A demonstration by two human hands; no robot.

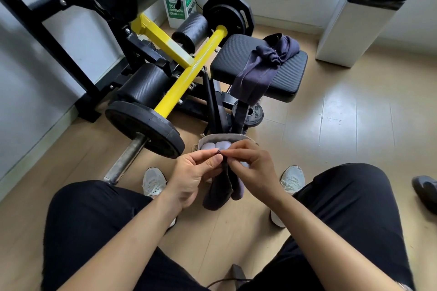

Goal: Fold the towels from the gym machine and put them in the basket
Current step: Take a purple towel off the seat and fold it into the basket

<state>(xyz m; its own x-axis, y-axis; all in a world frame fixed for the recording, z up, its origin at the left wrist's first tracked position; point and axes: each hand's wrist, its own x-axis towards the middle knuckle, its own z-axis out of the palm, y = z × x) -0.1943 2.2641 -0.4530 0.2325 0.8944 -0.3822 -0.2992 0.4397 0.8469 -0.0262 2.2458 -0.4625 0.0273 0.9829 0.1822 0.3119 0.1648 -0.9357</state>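
Head view: a dark towel (222,192) is pinched at its top edge by the left hand (196,172) and the right hand (250,163), thumb against forefinger on each, and hangs between the knees. It is judged that the edge is held this way so that the cloth drops straight and its corners can be matched for a fold. The basket (222,136) is set on the floor just beyond the hands, within short reach; pale folded towels (212,146) are seen inside it. A second dark towel (267,64) is draped over the front edge of the seat pad (293,73), not yet folded. On the green and white box (179,7) by the wall, "30" and "60%" can be read; the raised lettering on the small weight plate (255,114) cannot be made out.
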